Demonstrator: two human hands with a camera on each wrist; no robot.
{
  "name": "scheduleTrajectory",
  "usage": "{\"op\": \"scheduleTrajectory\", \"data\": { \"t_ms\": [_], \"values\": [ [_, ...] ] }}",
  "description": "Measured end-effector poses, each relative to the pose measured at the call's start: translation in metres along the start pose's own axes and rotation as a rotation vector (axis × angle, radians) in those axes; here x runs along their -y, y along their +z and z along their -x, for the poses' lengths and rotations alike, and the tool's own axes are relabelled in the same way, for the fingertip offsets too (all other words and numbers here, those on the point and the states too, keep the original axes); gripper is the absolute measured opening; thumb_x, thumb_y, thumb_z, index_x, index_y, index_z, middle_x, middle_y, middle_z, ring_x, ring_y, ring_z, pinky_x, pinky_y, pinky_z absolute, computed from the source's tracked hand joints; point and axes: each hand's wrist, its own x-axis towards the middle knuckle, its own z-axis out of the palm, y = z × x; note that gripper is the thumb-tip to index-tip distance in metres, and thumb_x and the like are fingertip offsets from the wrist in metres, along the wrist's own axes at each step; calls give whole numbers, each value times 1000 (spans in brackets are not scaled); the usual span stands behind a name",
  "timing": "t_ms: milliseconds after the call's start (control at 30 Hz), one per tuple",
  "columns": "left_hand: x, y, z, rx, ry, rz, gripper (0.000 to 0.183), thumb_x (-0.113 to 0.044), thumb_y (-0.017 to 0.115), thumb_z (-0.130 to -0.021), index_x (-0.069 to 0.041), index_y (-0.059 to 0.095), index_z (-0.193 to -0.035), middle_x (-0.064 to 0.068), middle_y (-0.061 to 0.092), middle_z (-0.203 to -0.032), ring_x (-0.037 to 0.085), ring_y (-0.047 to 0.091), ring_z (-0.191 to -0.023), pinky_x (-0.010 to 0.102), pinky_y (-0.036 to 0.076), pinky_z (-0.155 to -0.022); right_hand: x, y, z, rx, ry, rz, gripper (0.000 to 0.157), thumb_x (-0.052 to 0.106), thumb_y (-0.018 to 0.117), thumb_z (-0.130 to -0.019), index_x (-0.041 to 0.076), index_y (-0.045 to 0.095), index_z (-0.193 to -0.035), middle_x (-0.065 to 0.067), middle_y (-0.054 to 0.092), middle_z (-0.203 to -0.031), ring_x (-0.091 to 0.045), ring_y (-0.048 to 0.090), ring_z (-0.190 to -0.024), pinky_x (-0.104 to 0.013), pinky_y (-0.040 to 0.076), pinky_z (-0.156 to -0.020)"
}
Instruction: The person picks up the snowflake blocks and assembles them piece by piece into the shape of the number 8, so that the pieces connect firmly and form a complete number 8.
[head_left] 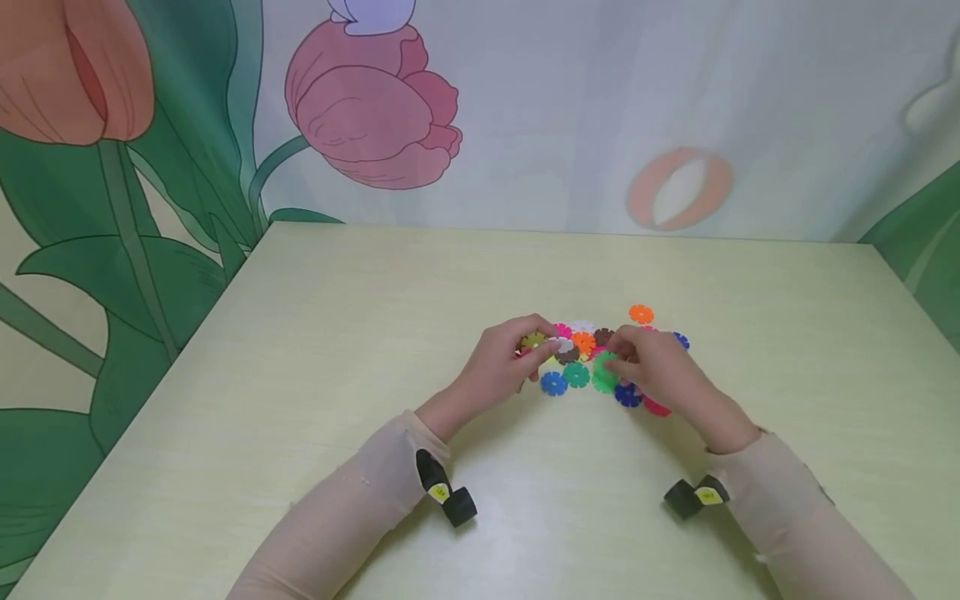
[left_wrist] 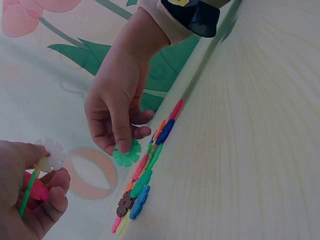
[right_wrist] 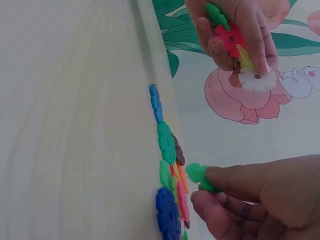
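My left hand [head_left: 495,367] pinches a small chain of joined plastic snowflake discs between thumb and fingers. In the right wrist view the chain shows a white disc [right_wrist: 257,81] at its end, then a yellow one, a red disc [right_wrist: 231,42] and a green one partly hidden by the palm. My right hand [head_left: 663,371] pinches a light green snowflake disc [left_wrist: 127,155] by its edge, raised above the table and apart from the chain. Between and beneath both hands lie loose snowflake discs, among them a blue disc [head_left: 553,383] and a teal disc [head_left: 576,374].
The pale wooden table [head_left: 300,467] runs back to a wall covering printed with flowers. An orange disc [head_left: 641,314] lies at the far side of the loose pile, and a dark blue disc [head_left: 628,395] at its near side. Both sleeves carry a black wrist camera.
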Motion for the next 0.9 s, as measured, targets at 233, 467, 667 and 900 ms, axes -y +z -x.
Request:
{"op": "scheduleTrajectory", "data": {
  "t_ms": [233, 467, 667, 900],
  "values": [
    [0, 0, 0, -3, -11, -4, 15, -22, 60, -95, -12, 63, -106, 16, 64, -86, 22, 55, -55, 21, 45, -47, 4, -7, 3, 9, -7, -248, 23, 15, 61, -94, -1, 59, -111, -10, 65, -76, -16, 60, -58, -26, 52, -57],
    [1, 1, 0, -10, 1, -11, 12, -21, 60, -95, -12, 63, -102, 10, 67, -95, 23, 57, -58, 19, 44, -45, 14, -9, 8, 36, -77, -540, 23, 14, 58, -96, -6, 58, -109, -18, 64, -77, -19, 64, -60, -27, 55, -57],
    [1, 2, 0, -4, 30, -35, 13, -21, 61, -95, -11, 63, -104, 7, 69, -99, 29, 61, -63, 19, 46, -47, 23, -9, 11, 57, -99, -593, 21, 12, 57, -96, -6, 57, -107, -19, 63, -76, -19, 63, -59, -26, 54, -56],
    [-2, 2, 3, 4, 76, -65, 10, -20, 60, -95, -10, 62, -97, 6, 64, -92, 22, 58, -58, 20, 46, -47, 25, -6, 12, 56, -99, -606, 20, 11, 56, -97, -7, 56, -105, -18, 63, -76, -17, 63, -60, -26, 55, -57]
  ]
}}
